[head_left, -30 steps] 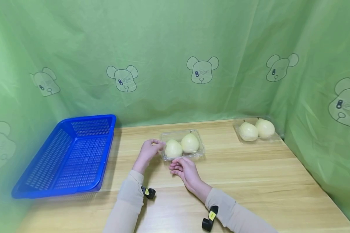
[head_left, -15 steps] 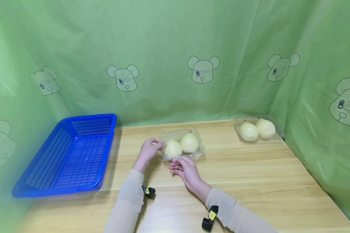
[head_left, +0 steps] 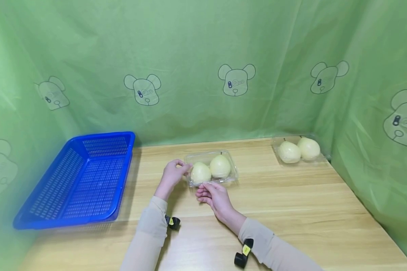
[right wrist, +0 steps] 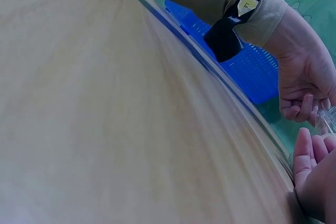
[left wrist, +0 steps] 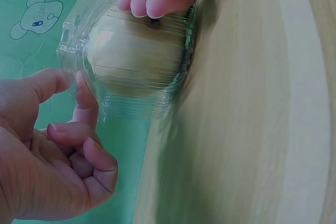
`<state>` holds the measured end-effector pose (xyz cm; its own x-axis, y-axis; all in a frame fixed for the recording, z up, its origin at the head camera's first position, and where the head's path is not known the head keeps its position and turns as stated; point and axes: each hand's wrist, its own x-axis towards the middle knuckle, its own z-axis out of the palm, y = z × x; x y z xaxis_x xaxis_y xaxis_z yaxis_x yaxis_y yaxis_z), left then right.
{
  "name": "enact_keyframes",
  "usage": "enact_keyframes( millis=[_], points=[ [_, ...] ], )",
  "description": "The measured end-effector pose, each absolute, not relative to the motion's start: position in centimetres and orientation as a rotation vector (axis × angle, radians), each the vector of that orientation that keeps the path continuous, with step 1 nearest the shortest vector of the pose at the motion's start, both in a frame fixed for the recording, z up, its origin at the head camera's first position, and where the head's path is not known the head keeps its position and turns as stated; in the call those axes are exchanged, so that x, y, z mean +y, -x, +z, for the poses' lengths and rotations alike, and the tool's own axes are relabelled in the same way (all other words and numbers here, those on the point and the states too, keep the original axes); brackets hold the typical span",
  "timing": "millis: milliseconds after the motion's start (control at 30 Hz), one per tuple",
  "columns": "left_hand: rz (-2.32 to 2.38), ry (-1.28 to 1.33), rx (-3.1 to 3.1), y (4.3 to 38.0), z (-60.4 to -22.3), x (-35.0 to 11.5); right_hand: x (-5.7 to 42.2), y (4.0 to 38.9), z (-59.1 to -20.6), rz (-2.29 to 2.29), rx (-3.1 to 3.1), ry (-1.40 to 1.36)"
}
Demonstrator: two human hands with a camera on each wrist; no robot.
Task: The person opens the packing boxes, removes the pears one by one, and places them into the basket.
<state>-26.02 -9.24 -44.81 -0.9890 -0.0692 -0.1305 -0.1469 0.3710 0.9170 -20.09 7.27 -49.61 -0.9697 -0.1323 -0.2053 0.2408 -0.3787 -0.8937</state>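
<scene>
Two pale yellow pears (head_left: 220,166) lie in a clear plastic clamshell box (head_left: 208,155) near the back middle of the table. At the box's left front corner, my left hand (head_left: 173,175) pinches the rim between thumb and index finger, the other fingers curled, as the left wrist view of that hand (left wrist: 58,156) shows. My right hand (head_left: 217,197) pinches the front edge, its remaining fingers loosely bent. Through the ribbed wall (left wrist: 128,108) one pear (left wrist: 126,51) shows close up. In the right wrist view only a sliver of the box (right wrist: 327,119) appears between both hands.
A blue perforated plastic basket (head_left: 123,188) stands at the left of the wooden table (head_left: 291,210). Another clear box (head_left: 317,160) with two pears (head_left: 289,152) sits at the back right. Green curtains (head_left: 190,45) enclose the back and sides.
Both hands keep their places at the box's edges. The box's left rim looks shifted very slightly; the basket and the other box stay put.
</scene>
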Motion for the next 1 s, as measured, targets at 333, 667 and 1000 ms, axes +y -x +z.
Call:
enact_keyframes(
  millis=[333,667,1000],
  points=[
    [1.718,0.199,2.537,25.81,-44.52,-9.11,7.25,20.11,-49.69,-2.417,1.623,-0.132],
    [1.696,0.19,2.555,25.86,-44.65,-9.13,7.29,20.08,-49.73,-2.406,1.637,-0.101],
    [1.676,0.203,2.57,25.86,-44.69,-8.87,7.27,20.13,-49.82,-2.406,1.639,-0.087]
  ],
)
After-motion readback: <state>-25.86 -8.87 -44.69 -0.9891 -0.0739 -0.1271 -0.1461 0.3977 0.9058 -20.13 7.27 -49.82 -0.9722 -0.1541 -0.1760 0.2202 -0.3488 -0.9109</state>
